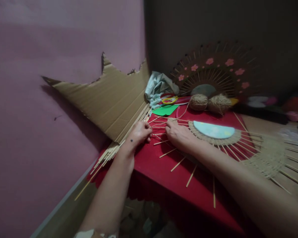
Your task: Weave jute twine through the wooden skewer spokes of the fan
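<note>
A half-round fan frame of thin bamboo sticks lies on the red cloth, with woven twine (234, 138) around a light blue half-disc (213, 129). My right hand (177, 132) is closed on the frame's left side, beside a small woven twine patch (172, 120); its fingertips are partly hidden. Just left of the stick ends, my left hand (142, 131) is closed in a pinch, and a thin strand of twine runs from it toward the sticks. Another twine line leads from the patch to a twine ball (198, 102).
Cardboard (106, 99) leans on the pink wall above a bundle of loose sticks (106, 155). Behind the frame are a second twine ball (220, 103), yellow-handled scissors (170, 100), green sheet (165, 109) and crumpled cloth (160, 86). A flowered fan (213, 66) stands at the back.
</note>
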